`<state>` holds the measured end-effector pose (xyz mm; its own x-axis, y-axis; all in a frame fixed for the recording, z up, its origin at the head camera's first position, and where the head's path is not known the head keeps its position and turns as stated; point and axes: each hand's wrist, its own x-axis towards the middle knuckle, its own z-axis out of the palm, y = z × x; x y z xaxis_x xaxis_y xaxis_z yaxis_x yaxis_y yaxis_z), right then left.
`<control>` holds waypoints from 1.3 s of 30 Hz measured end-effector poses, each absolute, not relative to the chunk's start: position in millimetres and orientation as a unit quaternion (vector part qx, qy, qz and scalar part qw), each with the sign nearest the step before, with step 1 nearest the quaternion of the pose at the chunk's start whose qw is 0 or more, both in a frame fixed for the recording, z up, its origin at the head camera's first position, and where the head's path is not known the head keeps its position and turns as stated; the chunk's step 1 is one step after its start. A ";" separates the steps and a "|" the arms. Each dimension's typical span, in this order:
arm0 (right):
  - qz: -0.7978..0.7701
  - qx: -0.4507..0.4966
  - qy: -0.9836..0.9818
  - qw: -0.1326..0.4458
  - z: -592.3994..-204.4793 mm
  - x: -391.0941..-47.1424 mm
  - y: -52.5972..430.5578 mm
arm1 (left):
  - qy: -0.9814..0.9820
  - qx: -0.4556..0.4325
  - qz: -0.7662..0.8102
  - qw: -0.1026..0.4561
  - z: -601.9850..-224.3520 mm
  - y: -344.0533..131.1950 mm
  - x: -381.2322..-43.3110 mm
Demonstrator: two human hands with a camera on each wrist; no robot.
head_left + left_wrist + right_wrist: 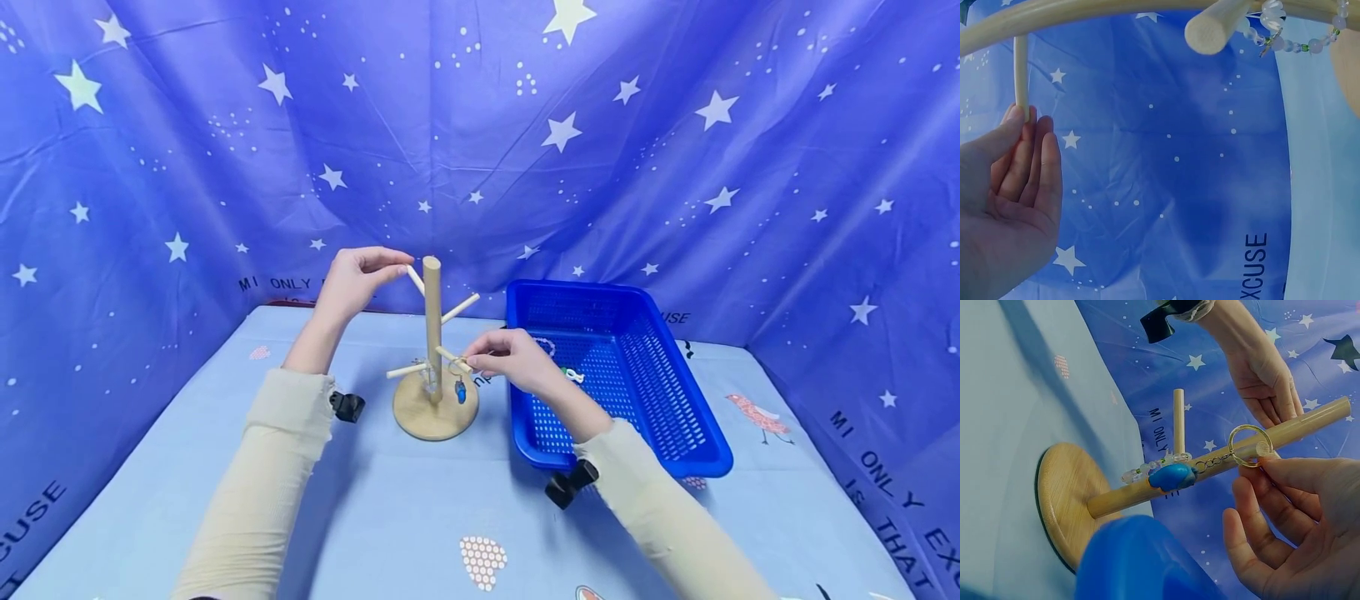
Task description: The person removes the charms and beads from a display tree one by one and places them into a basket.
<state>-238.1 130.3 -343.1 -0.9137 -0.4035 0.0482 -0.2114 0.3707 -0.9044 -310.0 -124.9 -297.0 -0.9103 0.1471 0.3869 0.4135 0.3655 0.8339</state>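
A wooden peg stand with a round base stands upright on the table. At its upper left peg, my left hand pinches the tip between thumb and fingers. My right hand pinches the gold ring of a keychain at the lower right peg. In the right wrist view that peg's end shows inside the ring, and the blue charm hangs by a short chain. A beaded bracelet of clear and pale beads hangs on the lower left peg.
Right of the stand sits a blue plastic basket with perforated walls. Inside it lie a beaded bracelet and a small white and green item. A starry blue curtain surrounds the light blue tablecloth.
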 end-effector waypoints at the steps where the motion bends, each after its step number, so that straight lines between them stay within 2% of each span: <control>1: -0.529 -0.185 0.823 0.091 -342.9 -237.5 131.1 | -0.816 -0.174 -0.538 0.123 -296.8 -125.0 -310.6; 22: -0.548 -0.183 0.811 0.092 -333.1 -225.3 151.2 | -0.807 -0.174 -0.552 0.114 -297.2 -125.2 -310.1; 39: -0.565 -0.156 0.808 0.055 -328.5 -226.2 182.3 | -0.808 -0.172 -0.554 0.104 -297.8 -124.9 -310.0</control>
